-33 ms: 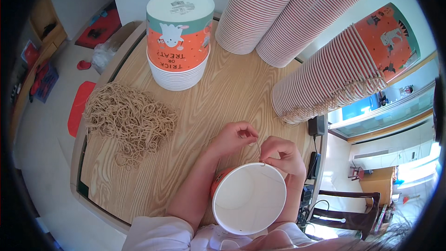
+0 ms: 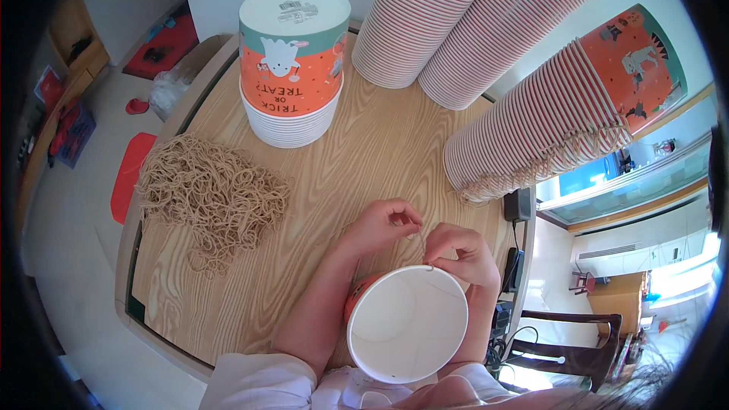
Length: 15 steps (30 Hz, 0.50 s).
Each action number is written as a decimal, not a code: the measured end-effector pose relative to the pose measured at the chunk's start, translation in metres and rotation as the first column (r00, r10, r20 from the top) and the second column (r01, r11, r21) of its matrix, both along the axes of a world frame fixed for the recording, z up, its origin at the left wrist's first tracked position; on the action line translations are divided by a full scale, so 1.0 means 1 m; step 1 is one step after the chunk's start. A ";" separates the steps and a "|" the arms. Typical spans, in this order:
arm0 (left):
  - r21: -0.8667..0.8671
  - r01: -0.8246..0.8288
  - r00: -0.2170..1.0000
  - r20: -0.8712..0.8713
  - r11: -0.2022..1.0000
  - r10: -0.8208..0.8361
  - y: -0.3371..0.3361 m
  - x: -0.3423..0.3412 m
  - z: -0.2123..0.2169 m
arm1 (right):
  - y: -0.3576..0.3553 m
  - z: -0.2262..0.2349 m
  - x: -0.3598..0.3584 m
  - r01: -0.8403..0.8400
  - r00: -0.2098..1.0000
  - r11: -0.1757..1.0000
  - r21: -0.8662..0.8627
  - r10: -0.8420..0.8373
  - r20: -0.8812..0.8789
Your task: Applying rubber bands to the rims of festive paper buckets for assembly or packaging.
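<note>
A wooden table [image 2: 380, 144] held paper buckets and a pile of string.

The table was light brown with wavy lines in the wood. At 9 o'clock lay a big messy heap of tan string loops [image 2: 209, 193], near the left edge. At 12 o'clock stood a short stack of buckets [image 2: 295, 61], upside down, orange and green with a little ghost on it. At 1 o'clock two tall stacks of buckets [image 2: 463, 23] leaned side by side. At 3 o'clock one more long stack [image 2: 562, 114] lay on its side, with strings hanging at its open end.
</note>
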<state>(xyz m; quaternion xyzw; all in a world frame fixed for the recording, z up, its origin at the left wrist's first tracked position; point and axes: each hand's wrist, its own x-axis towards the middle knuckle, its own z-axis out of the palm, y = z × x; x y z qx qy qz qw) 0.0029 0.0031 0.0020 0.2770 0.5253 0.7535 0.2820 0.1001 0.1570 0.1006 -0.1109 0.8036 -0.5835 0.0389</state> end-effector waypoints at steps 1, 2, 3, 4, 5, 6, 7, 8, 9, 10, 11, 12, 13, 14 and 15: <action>-0.026 0.013 1.000 -0.019 1.000 -0.014 0.000 0.000 -0.002 | -0.001 -0.001 0.000 -0.021 1.000 0.999 0.029 0.021 -0.001; -0.053 0.026 0.999 -0.037 0.998 -0.028 0.000 0.000 -0.003 | -0.001 -0.001 -0.001 -0.042 0.999 0.998 0.057 0.042 0.000; -0.052 0.027 0.999 -0.039 0.998 -0.029 0.000 0.000 -0.003 | -0.002 0.000 0.000 -0.041 0.999 0.997 0.058 0.041 -0.002; -0.048 0.031 0.999 -0.042 0.998 -0.033 0.000 0.000 -0.002 | -0.002 0.002 0.001 -0.058 0.998 0.996 0.062 0.056 0.023; -0.044 0.036 0.998 -0.045 0.998 -0.038 0.000 0.001 -0.001 | -0.003 0.004 0.002 -0.074 0.996 0.995 0.066 0.071 0.048; -0.046 0.036 0.998 -0.043 0.998 -0.038 0.000 0.001 -0.002 | -0.003 0.005 0.002 -0.074 0.996 0.995 0.064 0.071 0.050; -0.046 0.039 0.998 -0.037 0.998 -0.041 0.000 0.001 -0.002 | -0.003 0.007 0.001 -0.083 0.995 0.993 0.083 0.079 0.053; -0.047 0.042 0.999 -0.031 0.998 -0.044 0.000 0.000 -0.002 | -0.003 0.007 0.001 -0.093 0.995 0.990 0.103 0.087 0.055; -0.046 0.046 0.998 -0.030 0.998 -0.047 0.000 0.000 -0.001 | -0.002 0.007 0.001 -0.089 0.995 0.991 0.104 0.084 0.057; -0.071 0.036 0.999 -0.025 0.997 -0.038 0.000 0.000 0.003 | -0.001 0.007 0.001 -0.023 0.999 0.995 0.095 0.020 0.028; -0.096 0.027 0.999 -0.021 0.995 -0.029 0.001 0.001 0.005 | 0.000 0.007 0.002 0.044 0.999 0.995 0.085 -0.044 -0.002; -0.096 0.026 0.999 -0.021 0.995 -0.028 0.000 0.001 0.005 | 0.001 0.008 0.003 0.043 0.999 0.995 0.085 -0.043 -0.002; -0.086 0.045 0.998 0.039 0.995 -0.042 -0.001 0.001 0.004 | 0.002 0.012 0.006 0.049 0.999 0.998 0.043 -0.049 0.011; -0.075 0.063 0.994 0.097 0.995 -0.055 -0.003 0.000 0.002 | 0.002 0.016 0.008 0.054 0.998 0.999 0.002 -0.055 0.025; -0.077 0.058 0.994 0.097 0.995 -0.051 -0.004 0.000 0.000 | -0.003 0.021 0.011 0.050 0.998 0.999 -0.001 -0.050 0.024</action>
